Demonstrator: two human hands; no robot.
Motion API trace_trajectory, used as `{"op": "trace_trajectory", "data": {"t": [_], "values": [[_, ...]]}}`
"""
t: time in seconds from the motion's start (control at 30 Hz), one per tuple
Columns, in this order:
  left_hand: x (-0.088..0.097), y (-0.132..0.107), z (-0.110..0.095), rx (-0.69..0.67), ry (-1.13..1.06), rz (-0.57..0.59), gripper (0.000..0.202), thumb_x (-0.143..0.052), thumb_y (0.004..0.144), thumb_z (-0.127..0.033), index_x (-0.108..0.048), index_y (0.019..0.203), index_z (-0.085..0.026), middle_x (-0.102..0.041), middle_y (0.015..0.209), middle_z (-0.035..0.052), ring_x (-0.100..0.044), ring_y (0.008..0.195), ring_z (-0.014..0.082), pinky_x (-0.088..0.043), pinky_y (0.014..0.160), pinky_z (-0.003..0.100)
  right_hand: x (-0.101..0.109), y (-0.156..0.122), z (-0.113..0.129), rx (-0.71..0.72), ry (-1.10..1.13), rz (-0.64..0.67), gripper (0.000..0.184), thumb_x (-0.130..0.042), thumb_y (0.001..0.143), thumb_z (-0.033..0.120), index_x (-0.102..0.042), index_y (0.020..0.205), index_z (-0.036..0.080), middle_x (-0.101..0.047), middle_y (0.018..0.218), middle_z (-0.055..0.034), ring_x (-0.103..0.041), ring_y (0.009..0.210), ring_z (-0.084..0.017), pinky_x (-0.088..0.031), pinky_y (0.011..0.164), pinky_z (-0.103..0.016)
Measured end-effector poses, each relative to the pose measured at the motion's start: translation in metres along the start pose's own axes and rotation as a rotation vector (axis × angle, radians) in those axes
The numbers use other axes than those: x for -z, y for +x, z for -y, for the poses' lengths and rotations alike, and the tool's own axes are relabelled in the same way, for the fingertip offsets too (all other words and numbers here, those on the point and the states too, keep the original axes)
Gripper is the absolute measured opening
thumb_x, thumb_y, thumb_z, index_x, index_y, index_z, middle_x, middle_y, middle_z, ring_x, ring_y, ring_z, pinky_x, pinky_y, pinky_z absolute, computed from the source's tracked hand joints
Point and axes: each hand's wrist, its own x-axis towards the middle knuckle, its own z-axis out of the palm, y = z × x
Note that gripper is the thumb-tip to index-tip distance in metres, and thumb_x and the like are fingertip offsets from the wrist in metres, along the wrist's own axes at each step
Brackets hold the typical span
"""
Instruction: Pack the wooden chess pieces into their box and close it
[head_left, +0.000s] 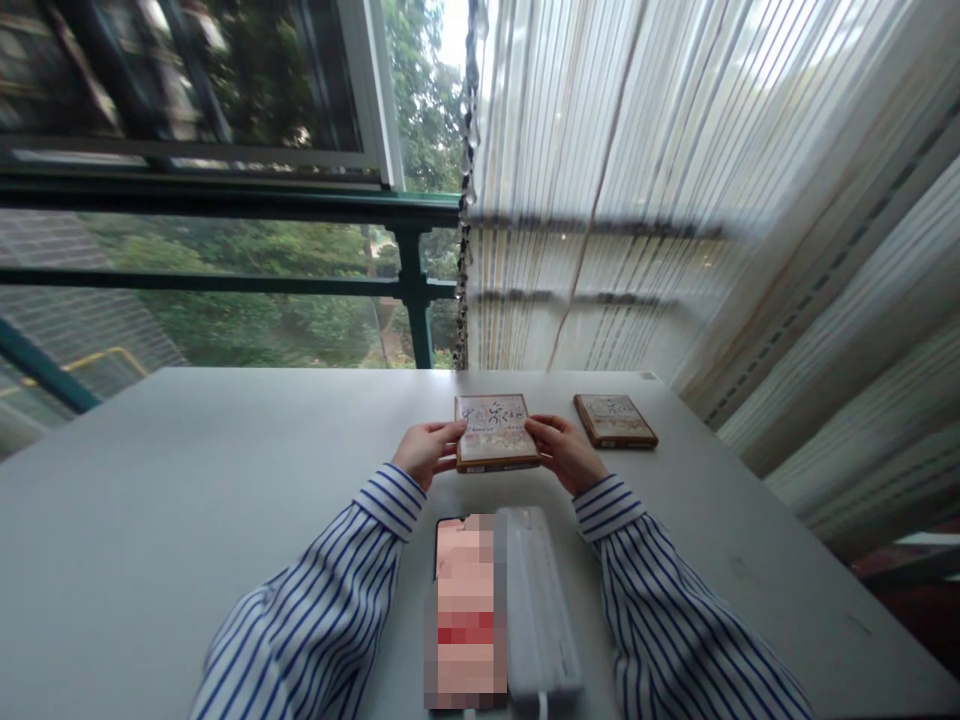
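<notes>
A flat square Chinese chess box (496, 436) with brown edges and a pale printed lid is between my hands, near the middle of the white table. My left hand (429, 450) grips its left side, thumb on the top face and fingers along the edge. On the opposite side my right hand (567, 450) holds it the same way. The box is tilted slightly towards me; whether its underside touches the table I cannot tell. A second, similar box (616, 421) lies flat to the right, apart from my right hand.
Between my forearms lie a phone (454, 545) with a blurred-out screen and a long pale grey case-like device (541, 610) with a white cable. The white table (225, 520) reaches to a window with green railings (420, 290). A string curtain (600, 200) hangs along the right.
</notes>
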Motion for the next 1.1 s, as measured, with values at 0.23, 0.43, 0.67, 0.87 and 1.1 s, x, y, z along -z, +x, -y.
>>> {"op": "trace_trajectory", "data": {"t": [0.23, 0.43, 0.67, 0.87, 1.1], "values": [[-0.015, -0.004, 0.001, -0.002, 0.018, 0.031, 0.012, -0.062, 0.072, -0.017, -0.062, 0.078, -0.007, -0.066, 0.067, 0.0096, -0.061, 0.052, 0.0130, -0.048, 0.047, 0.022, 0.011, -0.012, 0.009, 0.039, 0.036, -0.023, 0.019, -0.068, 0.064, 0.019, -0.057, 0.079, 0.016, -0.064, 0.067, -0.0018, -0.059, 0.056, -0.009, -0.047, 0.051, -0.018], [-0.031, -0.009, 0.003, -0.021, 0.024, 0.045, 0.016, -0.062, 0.072, -0.015, -0.059, 0.085, -0.007, -0.065, 0.066, 0.0083, -0.061, 0.051, 0.0130, -0.050, 0.048, 0.022, 0.025, -0.022, 0.018, 0.065, 0.052, -0.058, 0.014, -0.068, 0.064, 0.017, -0.059, 0.075, 0.015, -0.062, 0.062, 0.0001, -0.056, 0.052, -0.007, -0.046, 0.050, -0.017], [-0.047, -0.012, 0.006, -0.051, 0.071, 0.040, 0.037, -0.064, 0.071, -0.015, -0.047, 0.103, -0.008, -0.064, 0.067, 0.0083, -0.061, 0.051, 0.0146, -0.050, 0.047, 0.025, 0.044, -0.033, 0.022, 0.074, 0.065, -0.072, 0.015, -0.070, 0.062, 0.016, -0.061, 0.074, 0.013, -0.061, 0.059, 0.0010, -0.054, 0.050, -0.006, -0.046, 0.050, -0.017], [-0.060, -0.015, 0.009, -0.048, 0.131, 0.085, 0.036, -0.063, 0.072, -0.016, -0.046, 0.102, -0.008, -0.063, 0.068, 0.0096, -0.061, 0.051, 0.0150, -0.051, 0.050, 0.027, 0.062, -0.040, 0.026, 0.077, 0.052, -0.083, 0.014, -0.069, 0.063, 0.016, -0.062, 0.075, 0.013, -0.064, 0.065, -0.0019, -0.059, 0.056, -0.009, -0.048, 0.055, -0.020], [-0.079, -0.018, 0.016, -0.041, 0.152, 0.117, 0.035, -0.065, 0.070, -0.016, -0.046, 0.098, -0.008, -0.063, 0.065, 0.0090, -0.062, 0.052, 0.0152, -0.052, 0.053, 0.027, 0.081, -0.051, 0.033, 0.079, -0.020, -0.102, 0.012, -0.065, 0.068, 0.014, -0.063, 0.079, 0.012, -0.067, 0.074, -0.0061, -0.062, 0.064, -0.013, -0.051, 0.062, -0.024]]}}
